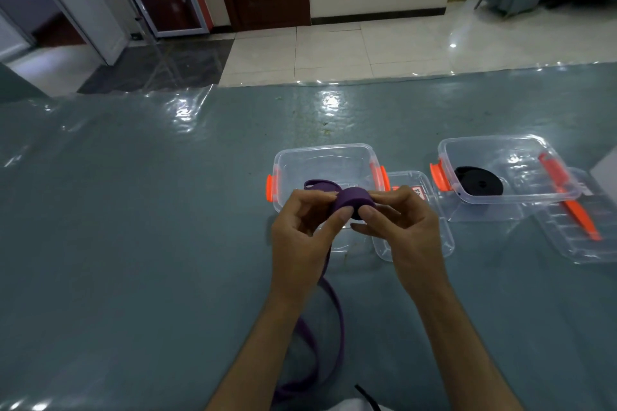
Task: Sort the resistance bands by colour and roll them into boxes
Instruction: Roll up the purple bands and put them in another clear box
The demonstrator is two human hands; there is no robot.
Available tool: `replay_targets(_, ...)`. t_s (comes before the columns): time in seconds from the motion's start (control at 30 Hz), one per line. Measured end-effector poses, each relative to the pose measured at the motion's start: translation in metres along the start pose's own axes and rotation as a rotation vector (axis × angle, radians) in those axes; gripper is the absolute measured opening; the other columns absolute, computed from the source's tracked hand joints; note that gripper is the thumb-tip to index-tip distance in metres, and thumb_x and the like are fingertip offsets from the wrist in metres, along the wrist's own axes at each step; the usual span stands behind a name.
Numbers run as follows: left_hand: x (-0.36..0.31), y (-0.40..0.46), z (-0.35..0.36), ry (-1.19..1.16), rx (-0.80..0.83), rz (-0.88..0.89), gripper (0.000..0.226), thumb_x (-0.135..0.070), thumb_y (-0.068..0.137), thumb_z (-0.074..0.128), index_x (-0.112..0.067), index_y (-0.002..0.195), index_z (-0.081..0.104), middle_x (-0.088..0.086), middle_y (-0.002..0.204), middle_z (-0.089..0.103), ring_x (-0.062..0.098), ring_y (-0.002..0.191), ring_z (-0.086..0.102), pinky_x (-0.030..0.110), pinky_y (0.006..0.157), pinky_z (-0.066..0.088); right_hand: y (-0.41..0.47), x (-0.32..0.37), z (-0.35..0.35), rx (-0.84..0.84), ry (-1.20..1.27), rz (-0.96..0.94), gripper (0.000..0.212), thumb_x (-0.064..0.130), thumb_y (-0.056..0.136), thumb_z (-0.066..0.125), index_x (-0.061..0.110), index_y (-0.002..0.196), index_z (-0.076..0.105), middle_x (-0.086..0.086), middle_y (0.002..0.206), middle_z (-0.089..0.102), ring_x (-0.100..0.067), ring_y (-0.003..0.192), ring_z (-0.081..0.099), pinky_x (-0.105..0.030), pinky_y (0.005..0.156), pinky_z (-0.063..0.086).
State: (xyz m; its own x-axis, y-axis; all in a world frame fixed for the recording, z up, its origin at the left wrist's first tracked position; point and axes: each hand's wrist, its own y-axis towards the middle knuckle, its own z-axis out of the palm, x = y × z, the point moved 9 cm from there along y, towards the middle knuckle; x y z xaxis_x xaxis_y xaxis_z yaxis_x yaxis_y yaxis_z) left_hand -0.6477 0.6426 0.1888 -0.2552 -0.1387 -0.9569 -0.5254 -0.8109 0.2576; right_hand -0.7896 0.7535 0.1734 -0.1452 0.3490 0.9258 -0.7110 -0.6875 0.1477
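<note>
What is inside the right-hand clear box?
The right box holds one rolled black band, lying flat near its left end. The rest of the floor shows bare through the clear walls; nothing else is visible inside.

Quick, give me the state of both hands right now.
Left hand: fingers curled, pinching the purple band roll.
Right hand: fingers curled, pinching the same roll from the other side.

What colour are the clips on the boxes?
Orange clips, clearest in the head view.
</note>
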Motion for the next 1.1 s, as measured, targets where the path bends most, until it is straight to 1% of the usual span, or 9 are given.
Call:
replay_targets(0.13,0.000,-0.008,0.002,0.016,-0.053,0.008,0.015,-0.010,0.092,0.076,-0.004,0.105,0.070,0.009,0.107,0.076,0.021,0.107,0.075,0.026,0.092,0.059,0.005,0.009,-0.005,-0.014,-0.255,-0.072,0.031,0.023,0.075,0.091,0.008,0.093,0.070,-0.010,0.096,0.079,-0.028,0.095,0.078,-0.039,0.079,0.065)
replay_targets(0.23,-0.004,-0.007,0.006,0.043,-0.030,0.057,0.009,-0.009,0.095,0.073,-0.009,0.104,0.070,-0.003,0.107,0.075,0.017,0.110,0.074,0.023,0.094,0.057,0.004,0.013,0.003,0.096,-0.261,-0.071,0.038,0.018,0.079,0.090,0.018,0.111,0.069,-0.007,0.101,0.079,-0.024,0.093,0.079,-0.031,0.078,0.064)
replay_targets(0.3,-0.007,-0.007,0.008,0.037,-0.018,0.088,0.010,-0.010,0.095,0.077,-0.011,0.103,0.072,-0.009,0.108,0.076,0.017,0.110,0.074,0.023,0.095,0.057,0.004,0.016,0.002,0.105,-0.205,-0.072,0.038,0.023,0.080,0.090,0.019,0.114,0.072,-0.008,0.104,0.079,-0.027,0.096,0.078,-0.034,0.082,0.064)
replay_targets(0.37,-0.011,-0.008,0.011,0.053,0.012,0.135,0.013,-0.014,0.092,0.080,-0.018,0.104,0.074,-0.010,0.112,0.075,0.021,0.112,0.074,0.027,0.096,0.058,0.004,0.012,-0.005,0.051,-0.100,-0.035,0.038,0.028,0.080,0.090,0.009,0.109,0.074,-0.013,0.106,0.079,-0.034,0.099,0.077,-0.040,0.085,0.065)
replay_targets(0.5,-0.009,-0.007,0.011,0.115,0.060,0.156,0.028,-0.011,0.090,0.081,-0.019,0.116,0.076,-0.012,0.117,0.074,0.021,0.114,0.072,0.028,0.099,0.058,-0.001,-0.002,-0.006,0.000,0.039,0.061,0.025,0.015,0.079,0.086,0.005,0.095,0.069,-0.022,0.108,0.076,-0.040,0.099,0.077,-0.044,0.083,0.065)
replay_targets(0.6,-0.005,-0.005,0.010,0.180,0.081,0.143,0.031,-0.010,0.096,0.075,-0.013,0.126,0.075,-0.007,0.121,0.075,0.020,0.117,0.070,0.031,0.103,0.056,0.002,-0.006,-0.003,0.023,-0.063,0.064,0.033,0.022,0.074,0.089,0.000,0.088,0.068,-0.017,0.096,0.078,-0.035,0.093,0.077,-0.039,0.086,0.063)
replay_targets(0.67,-0.004,-0.006,0.012,0.198,0.096,0.129,0.030,-0.007,0.101,0.067,-0.012,0.130,0.074,-0.004,0.122,0.075,0.018,0.119,0.070,0.025,0.102,0.054,0.003,-0.005,-0.004,0.007,-0.130,0.060,0.043,0.023,0.070,0.090,-0.009,0.085,0.064,-0.012,0.091,0.078,-0.030,0.089,0.078,-0.034,0.082,0.062)
replay_targets(0.87,-0.001,-0.007,0.011,0.232,0.091,0.104,0.021,-0.013,0.104,0.065,-0.012,0.124,0.070,-0.015,0.117,0.073,0.013,0.115,0.071,0.019,0.097,0.054,-0.003,0.010,0.004,0.024,-0.135,-0.028,0.039,0.009,0.075,0.086,0.006,0.111,0.070,-0.015,0.102,0.079,-0.034,0.093,0.079,-0.039,0.082,0.065)
replay_targets(1.1,0.000,-0.005,0.002,0.216,0.126,0.132,0.019,-0.013,0.095,0.076,-0.011,0.113,0.075,-0.002,0.114,0.077,0.021,0.113,0.073,0.035,0.100,0.059,-0.003,0.008,0.001,-0.010,-0.136,-0.054,0.030,0.007,0.074,0.082,0.001,0.101,0.071,-0.018,0.109,0.076,-0.034,0.105,0.075,-0.048,0.093,0.061)
